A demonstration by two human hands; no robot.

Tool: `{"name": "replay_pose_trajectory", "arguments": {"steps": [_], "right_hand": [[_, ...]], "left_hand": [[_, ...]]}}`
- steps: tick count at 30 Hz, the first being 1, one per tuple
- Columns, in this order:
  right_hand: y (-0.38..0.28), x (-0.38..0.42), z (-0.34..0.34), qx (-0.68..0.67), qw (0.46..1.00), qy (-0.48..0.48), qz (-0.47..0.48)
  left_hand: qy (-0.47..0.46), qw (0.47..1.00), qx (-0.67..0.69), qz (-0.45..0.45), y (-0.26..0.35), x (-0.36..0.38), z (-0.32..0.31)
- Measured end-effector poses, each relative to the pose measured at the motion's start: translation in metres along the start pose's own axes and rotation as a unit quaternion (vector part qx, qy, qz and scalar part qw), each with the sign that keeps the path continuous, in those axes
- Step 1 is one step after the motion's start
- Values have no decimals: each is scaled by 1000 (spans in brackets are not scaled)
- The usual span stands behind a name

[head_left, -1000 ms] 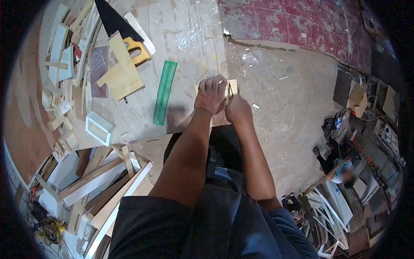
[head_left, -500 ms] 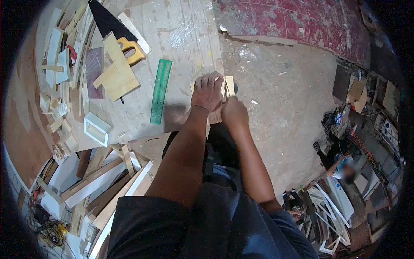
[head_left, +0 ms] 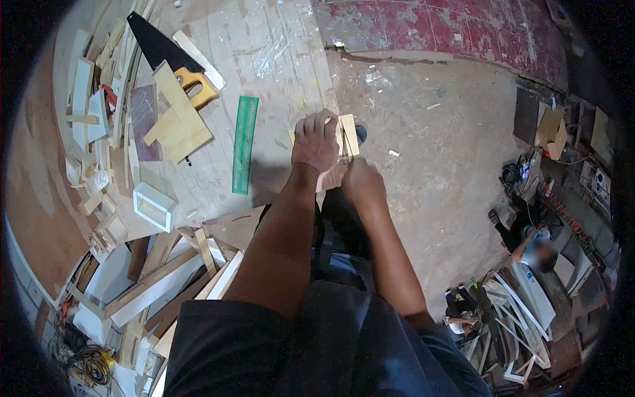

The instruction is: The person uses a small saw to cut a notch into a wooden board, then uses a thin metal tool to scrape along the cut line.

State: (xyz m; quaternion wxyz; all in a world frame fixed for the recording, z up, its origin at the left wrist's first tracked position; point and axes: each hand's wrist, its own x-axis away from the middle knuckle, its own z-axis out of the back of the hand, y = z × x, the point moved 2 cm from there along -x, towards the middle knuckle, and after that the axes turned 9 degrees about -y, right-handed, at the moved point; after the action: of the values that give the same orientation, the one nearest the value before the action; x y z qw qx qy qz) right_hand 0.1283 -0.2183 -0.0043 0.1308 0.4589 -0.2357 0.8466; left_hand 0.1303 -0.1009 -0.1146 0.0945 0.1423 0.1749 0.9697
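My left hand presses a small piece of pale wood down at the table's right edge, its fingers curled over it. Beside it, my right hand is closed and slightly blurred. A thin dark blade runs up from this hand along the wood; its handle is hidden in my fist, so its exact kind cannot be told. A green ruler lies on the table to the left of my left hand.
On the table lie a handsaw with a yellow handle, plywood pieces and a small white frame. Scrap wood is piled at lower left. Another person sits at far right near more wood strips.
My right hand has moved slightly down and right relative to the wood. My left hand stays on the wood. The whole view has shifted a little.
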Motion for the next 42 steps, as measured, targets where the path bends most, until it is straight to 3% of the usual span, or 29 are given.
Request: {"name": "replay_pose_trajectory", "arguments": {"steps": [3, 6, 11, 14, 16, 17, 18, 20, 27, 32, 40, 42], "right_hand": [[5, 8, -2, 10, 1000, -18, -15], [0, -43, -13, 38, 998, -49, 5], [11, 5, -2, -8, 1000, -9, -13], [11, -2, -9, 15, 998, -53, 14], [14, -32, -49, 66, 977, -166, 118], [19, -28, -65, 44, 987, -98, 119], [17, -16, -58, 44, 987, -93, 122], [17, 21, -25, 16, 999, 19, -27], [-9, 38, 17, 141, 990, -12, 1], [8, -16, 3, 150, 988, 23, 31], [-12, -8, 0, 145, 987, -11, 64], [-9, -11, -15, 110, 994, 17, -9]], "left_hand": [[-25, 1000, 18, 7, 2, 4, 0], [-8, 1000, 2, 5, 1, 5, -3], [7, 1000, 10, -2, 1, 3, 2], [7, 1000, 14, -7, -3, -1, -5], [62, 996, -62, -24, -5, 3, -17], [60, 996, -62, -27, -2, 6, -13], [43, 999, -20, -18, -1, 3, -5], [19, 999, 26, -5, 2, 4, 2], [0, 1000, 26, -1, 0, 2, -2], [49, 999, 1, -2, 1, 4, 2], [29, 999, 2, -21, -3, 3, -6], [23, 1000, -12, -17, 0, 3, -6]]}}
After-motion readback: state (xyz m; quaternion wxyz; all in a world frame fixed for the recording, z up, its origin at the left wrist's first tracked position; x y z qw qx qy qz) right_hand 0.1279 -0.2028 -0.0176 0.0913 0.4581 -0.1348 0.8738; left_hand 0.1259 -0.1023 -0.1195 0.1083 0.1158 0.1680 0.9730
